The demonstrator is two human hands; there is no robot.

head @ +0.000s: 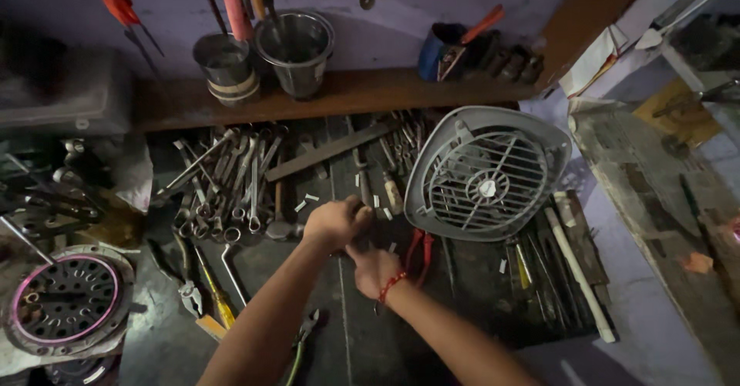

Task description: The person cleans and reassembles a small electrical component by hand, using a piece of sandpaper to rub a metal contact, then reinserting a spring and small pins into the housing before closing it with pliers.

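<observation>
Two hands are seen meeting over the dark work surface point(362, 340). The right hand point(375, 269), a red thread at its wrist, is curled beside red-handled pliers point(420, 251); its grip cannot be told. The left hand point(335, 222) is closed in a loose fist; contents hidden. Farther off, spanners point(231, 178) and a grey fan grille point(486, 174) are noted.
</observation>
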